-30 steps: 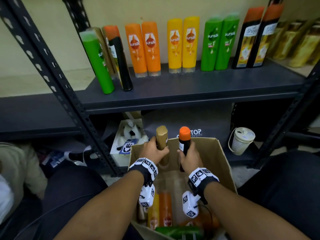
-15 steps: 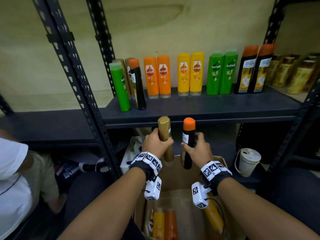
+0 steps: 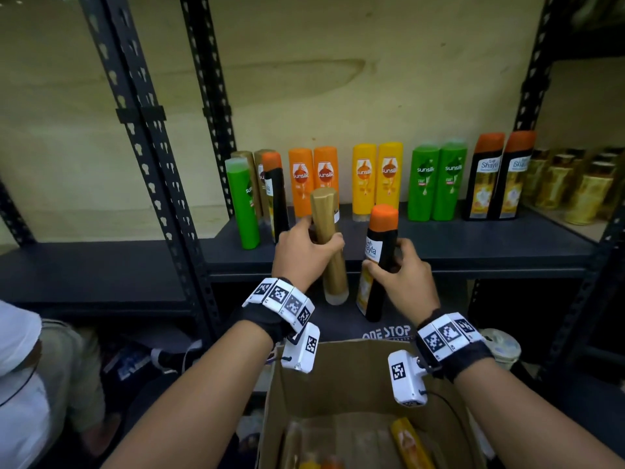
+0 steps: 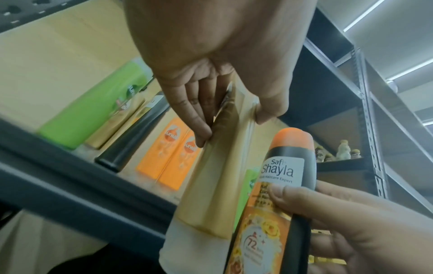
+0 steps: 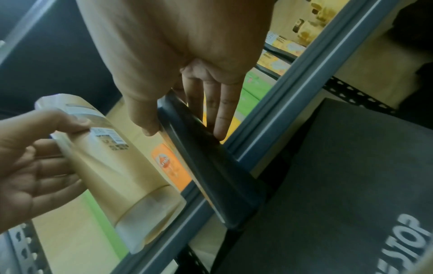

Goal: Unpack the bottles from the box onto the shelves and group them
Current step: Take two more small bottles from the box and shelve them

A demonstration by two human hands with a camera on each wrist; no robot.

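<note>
My left hand (image 3: 304, 252) grips a gold bottle (image 3: 328, 238) upright, in front of the shelf's (image 3: 473, 242) front edge. My right hand (image 3: 399, 269) grips a black bottle with an orange cap (image 3: 380, 252) beside it. In the left wrist view the fingers (image 4: 199, 120) wrap the gold bottle (image 4: 218, 176), with the black Shayla bottle (image 4: 281, 185) to the right. The right wrist view shows the black bottle (image 5: 211, 163) held against the shelf edge. The cardboard box (image 3: 341, 374) sits below my arms, with more bottles (image 3: 409, 441) lying inside.
On the shelf stand paired bottles: orange (image 3: 313, 177), yellow (image 3: 377, 177), green (image 3: 438, 181), black with orange caps (image 3: 497, 177), gold ones (image 3: 575, 184) far right. A mixed cluster (image 3: 257, 198) stands at the left. A black upright post (image 3: 148, 157) rises left. A person (image 3: 20, 384) sits at lower left.
Both hands have lifted their bottles out of the box and up to the level of the shelf. The view has tilted upward with them.
</note>
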